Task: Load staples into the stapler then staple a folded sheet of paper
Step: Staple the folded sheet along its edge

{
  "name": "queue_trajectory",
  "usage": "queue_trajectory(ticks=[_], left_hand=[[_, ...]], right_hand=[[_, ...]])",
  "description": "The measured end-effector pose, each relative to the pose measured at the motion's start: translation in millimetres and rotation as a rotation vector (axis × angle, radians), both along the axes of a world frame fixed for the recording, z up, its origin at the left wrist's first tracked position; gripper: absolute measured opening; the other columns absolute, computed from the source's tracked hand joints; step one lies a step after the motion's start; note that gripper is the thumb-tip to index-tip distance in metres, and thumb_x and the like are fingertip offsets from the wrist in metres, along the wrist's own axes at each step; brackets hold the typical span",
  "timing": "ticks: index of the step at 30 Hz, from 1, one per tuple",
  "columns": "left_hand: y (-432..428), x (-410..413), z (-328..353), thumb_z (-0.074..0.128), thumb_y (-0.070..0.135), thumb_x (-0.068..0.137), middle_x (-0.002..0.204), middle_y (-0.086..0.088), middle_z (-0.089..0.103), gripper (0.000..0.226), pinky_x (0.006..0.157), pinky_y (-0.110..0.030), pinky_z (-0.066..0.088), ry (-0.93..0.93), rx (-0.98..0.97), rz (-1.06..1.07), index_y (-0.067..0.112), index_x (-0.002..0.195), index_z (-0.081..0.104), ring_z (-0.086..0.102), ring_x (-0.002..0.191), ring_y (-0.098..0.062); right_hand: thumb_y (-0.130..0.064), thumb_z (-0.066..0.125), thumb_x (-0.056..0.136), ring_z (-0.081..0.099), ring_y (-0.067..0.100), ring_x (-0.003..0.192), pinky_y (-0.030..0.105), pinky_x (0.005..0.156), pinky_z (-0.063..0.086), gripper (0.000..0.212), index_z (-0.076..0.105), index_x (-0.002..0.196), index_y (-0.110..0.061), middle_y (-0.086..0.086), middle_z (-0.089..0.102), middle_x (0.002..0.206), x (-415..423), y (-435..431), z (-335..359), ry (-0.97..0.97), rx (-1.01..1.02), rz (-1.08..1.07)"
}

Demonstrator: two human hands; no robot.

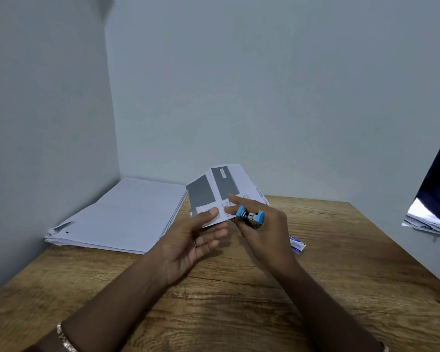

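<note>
A folded sheet of paper [221, 189], white with dark grey printed blocks, is held up above the wooden table. My left hand [196, 240] pinches its lower edge between thumb and fingers. My right hand [262, 229] holds a small blue stapler [250, 216] against the sheet's lower right edge. The stapler's mouth touches the paper beside my left thumb. A small white and blue staple box [297, 245] lies on the table just right of my right hand.
A thick stack of white paper [122, 217] lies at the back left against the wall corner. The wooden table [239, 301] runs toward me. More papers and dark cloth [432, 212] sit at the right edge, beyond the table.
</note>
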State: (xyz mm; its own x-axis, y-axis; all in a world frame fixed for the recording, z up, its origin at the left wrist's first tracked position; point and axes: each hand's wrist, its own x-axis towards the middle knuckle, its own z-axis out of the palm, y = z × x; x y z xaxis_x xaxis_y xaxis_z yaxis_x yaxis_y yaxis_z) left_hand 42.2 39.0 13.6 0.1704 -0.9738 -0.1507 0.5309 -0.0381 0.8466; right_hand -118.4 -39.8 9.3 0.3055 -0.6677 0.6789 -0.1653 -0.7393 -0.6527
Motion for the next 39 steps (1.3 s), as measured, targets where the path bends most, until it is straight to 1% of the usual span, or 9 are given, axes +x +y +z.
queue_trajectory(ticks=[4, 7, 10, 12, 16, 20, 27, 32, 39], left_hand=[[-4, 2, -4, 0.079, 0.009, 0.075, 0.092, -0.017, 0.079, 0.041, 0.051, -0.021, 0.058, -0.016, -0.044, 0.114, 0.001, 0.114, 0.069, 0.078, 0.072, -0.017], [-7, 4, -6, 0.075, 0.005, 0.083, 0.096, -0.015, 0.08, 0.033, 0.053, -0.021, 0.058, -0.042, -0.082, 0.183, 0.001, 0.115, 0.068, 0.078, 0.077, -0.016], [-9, 6, -6, 0.074, 0.005, 0.085, 0.097, -0.012, 0.08, 0.028, 0.054, -0.02, 0.058, -0.057, -0.103, 0.23, 0.002, 0.113, 0.069, 0.078, 0.079, -0.016], [-9, 8, -6, 0.073, 0.006, 0.086, 0.097, -0.01, 0.08, 0.026, 0.055, -0.02, 0.059, -0.061, -0.108, 0.236, 0.004, 0.112, 0.069, 0.078, 0.079, -0.016], [-9, 9, -8, 0.073, 0.006, 0.086, 0.098, -0.009, 0.08, 0.025, 0.056, -0.021, 0.059, -0.06, -0.116, 0.225, 0.006, 0.111, 0.07, 0.078, 0.082, -0.016], [-10, 8, -8, 0.072, 0.005, 0.086, 0.099, -0.01, 0.08, 0.025, 0.057, -0.02, 0.06, -0.064, -0.127, 0.212, 0.006, 0.112, 0.069, 0.078, 0.082, -0.016], [-11, 7, -10, 0.07, 0.004, 0.089, 0.104, -0.016, 0.078, 0.024, 0.063, -0.02, 0.06, -0.094, -0.18, 0.184, 0.003, 0.113, 0.07, 0.078, 0.086, -0.017], [-12, 8, -11, 0.074, 0.01, 0.086, 0.097, -0.009, 0.08, 0.021, 0.057, -0.02, 0.058, -0.127, -0.174, 0.198, 0.007, 0.107, 0.075, 0.075, 0.073, -0.01], [-13, 6, -12, 0.07, 0.013, 0.09, 0.092, -0.013, 0.078, 0.02, 0.054, -0.024, 0.058, -0.111, -0.184, 0.164, 0.005, 0.107, 0.074, 0.072, 0.069, -0.012]], right_hand=[[-0.006, 0.079, 0.083, 0.065, 0.001, 0.117, 0.033, 0.104, 0.053, 0.051, 0.068, 0.13, -0.025, -0.011, 0.074, 0.122, 3, 3, 1, 0.095, -0.023, -0.016], [-0.014, 0.083, 0.082, 0.063, 0.005, 0.118, 0.028, 0.098, 0.052, 0.04, 0.072, 0.112, -0.037, -0.008, 0.068, 0.129, 4, 3, 3, 0.073, -0.095, -0.087], [-0.031, 0.083, 0.081, 0.066, 0.0, 0.088, 0.02, 0.075, 0.052, 0.023, 0.073, 0.102, -0.028, -0.011, 0.071, 0.098, 3, 0, 3, -0.015, -0.074, -0.2], [-0.045, 0.083, 0.077, 0.064, 0.001, 0.068, 0.013, 0.06, 0.047, 0.031, 0.067, 0.099, -0.03, -0.013, 0.069, 0.077, 0, 0, 3, -0.068, 0.079, -0.206], [-0.075, 0.075, 0.064, 0.057, 0.009, 0.066, 0.028, 0.06, 0.047, 0.063, 0.05, 0.103, -0.031, -0.007, 0.064, 0.083, 4, 0, 1, 0.026, 0.59, -0.094], [-0.059, 0.064, 0.085, 0.056, 0.012, 0.051, 0.026, 0.048, 0.043, 0.046, 0.055, 0.109, -0.021, 0.003, 0.068, 0.07, 6, -1, 5, -0.065, 0.982, 0.273], [-0.054, 0.084, 0.071, 0.071, 0.011, 0.085, 0.024, 0.065, 0.056, 0.046, 0.076, 0.104, -0.022, 0.005, 0.079, 0.099, 9, 1, -2, -0.108, 0.779, 0.453], [-0.048, 0.086, 0.066, 0.067, 0.012, 0.085, 0.03, 0.079, 0.057, 0.043, 0.08, 0.101, -0.024, 0.0, 0.079, 0.092, 12, 0, -7, -0.181, 0.746, 0.448], [-0.031, 0.078, 0.079, 0.072, 0.016, 0.097, 0.037, 0.089, 0.057, 0.036, 0.077, 0.109, -0.012, 0.01, 0.078, 0.11, 10, -2, -6, -0.27, 0.783, 0.445]])
